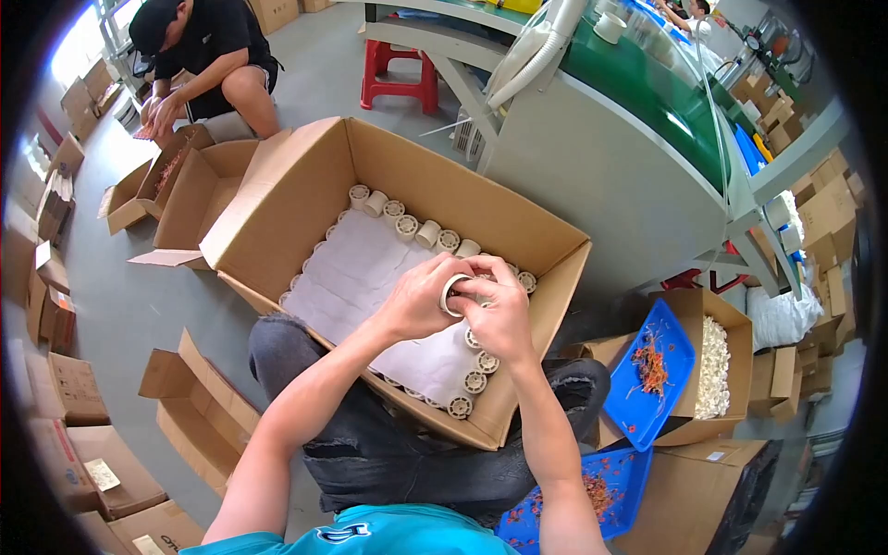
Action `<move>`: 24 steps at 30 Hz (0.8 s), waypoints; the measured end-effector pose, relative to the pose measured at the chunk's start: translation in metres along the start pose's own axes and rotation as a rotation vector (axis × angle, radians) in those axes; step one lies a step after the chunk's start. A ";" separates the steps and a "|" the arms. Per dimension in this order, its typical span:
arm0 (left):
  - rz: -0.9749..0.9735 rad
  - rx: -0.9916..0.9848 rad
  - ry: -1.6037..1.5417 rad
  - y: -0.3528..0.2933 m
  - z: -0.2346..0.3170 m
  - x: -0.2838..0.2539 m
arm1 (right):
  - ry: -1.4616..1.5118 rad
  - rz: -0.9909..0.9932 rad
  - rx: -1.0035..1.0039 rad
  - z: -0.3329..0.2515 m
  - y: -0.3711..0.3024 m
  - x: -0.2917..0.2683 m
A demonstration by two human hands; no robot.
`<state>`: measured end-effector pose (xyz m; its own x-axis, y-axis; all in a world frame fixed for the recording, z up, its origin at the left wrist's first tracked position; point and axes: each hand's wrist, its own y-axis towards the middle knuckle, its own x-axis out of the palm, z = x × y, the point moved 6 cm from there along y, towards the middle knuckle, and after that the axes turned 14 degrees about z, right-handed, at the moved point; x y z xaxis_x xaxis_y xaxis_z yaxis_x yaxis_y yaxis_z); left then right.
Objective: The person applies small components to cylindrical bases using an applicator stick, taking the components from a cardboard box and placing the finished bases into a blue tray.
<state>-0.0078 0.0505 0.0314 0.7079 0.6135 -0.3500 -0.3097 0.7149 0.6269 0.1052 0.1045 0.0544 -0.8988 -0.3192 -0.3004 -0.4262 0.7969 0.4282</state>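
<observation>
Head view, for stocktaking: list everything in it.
Big open cardboard box: one, brown, centre
Round hollow plastic part: one, white, held over big box
Short round plastic parts: many, off-white, lining big box
Flat paper sheeting: count unclear, white, inside box
Rectangular plastic trays: two, blue, lower right
Thin loose pieces: many, red-orange, on trays
Small piled pieces: many, white, boxed right
Other cardboard boxes: many, brown, both sides
Plastic stool: one plainly, red, top
Flat-topped worktable: one, green-grey, upper right
Other people: two, dark and pale clothing, top
Shirt: one, turquoise, bottom
Left hand, right hand: one each, bare, centre
</observation>
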 end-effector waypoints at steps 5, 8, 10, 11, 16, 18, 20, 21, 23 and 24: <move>0.032 0.041 -0.039 0.005 0.005 -0.001 | -0.145 0.043 -0.033 -0.003 -0.002 -0.002; 0.002 0.026 -0.018 0.003 0.004 -0.001 | -0.142 0.004 -0.032 -0.007 -0.003 -0.001; 0.014 0.014 -0.046 0.003 0.003 0.000 | -0.102 -0.002 0.022 -0.003 -0.002 -0.002; 0.028 0.003 -0.074 0.003 0.002 0.000 | -0.062 -0.008 0.076 0.000 -0.002 -0.002; -0.042 -0.029 -0.079 0.002 0.001 0.001 | -0.075 0.017 0.076 0.005 -0.003 0.000; -0.085 -0.045 -0.075 0.000 -0.001 0.001 | -0.083 0.002 0.065 0.006 -0.004 0.001; -0.140 -0.061 -0.096 -0.002 -0.004 0.002 | -0.125 -0.028 0.049 0.008 -0.006 0.004; -0.141 -0.060 -0.097 -0.002 -0.004 0.002 | -0.127 -0.026 0.049 0.008 -0.007 0.004; -0.175 -0.092 -0.103 -0.004 -0.006 0.003 | -0.149 -0.024 0.008 0.007 -0.008 0.005; -0.177 -0.091 -0.105 -0.004 -0.006 0.002 | -0.151 -0.022 0.009 0.008 -0.008 0.005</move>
<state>-0.0087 0.0510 0.0232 0.8169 0.4412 -0.3716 -0.2275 0.8384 0.4953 0.1056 0.1006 0.0422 -0.8636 -0.2563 -0.4342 -0.4437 0.7953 0.4131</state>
